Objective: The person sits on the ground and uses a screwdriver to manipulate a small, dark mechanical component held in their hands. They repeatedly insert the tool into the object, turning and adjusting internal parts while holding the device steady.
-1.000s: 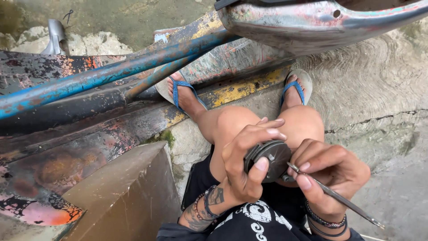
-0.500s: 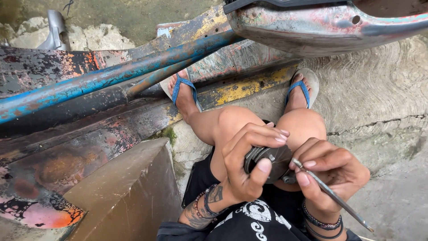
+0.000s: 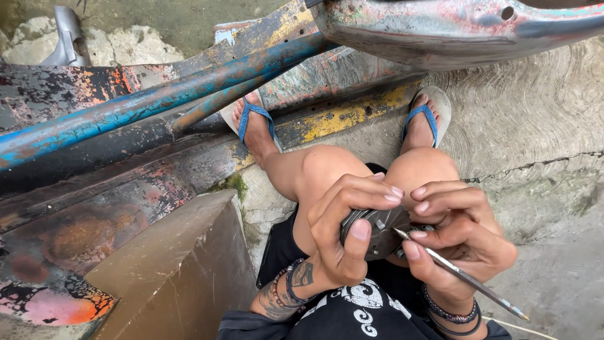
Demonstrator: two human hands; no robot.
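Just above the bare knees, over the lap, both hands meet on a small dark grey round metal part (image 3: 377,230). The left hand (image 3: 346,236) clamps it from the near side, thumb pressed on its face and fingers curled over its far edge, so the flat face tilts up toward the camera. The right hand (image 3: 459,236) sits just beside it, touching its right edge, and pinches a thin silvery metal pick (image 3: 456,272) between thumb and fingers. The pick's long axis runs from its tip, which rests on the part's face, down and to the right, with the far end sticking out past the wrist. Both wrists bend inward, with beaded bracelets on each. Beyond the knees, blue flip-flop sandals (image 3: 255,123) rest against a rusty blue-painted metal frame (image 3: 157,104).
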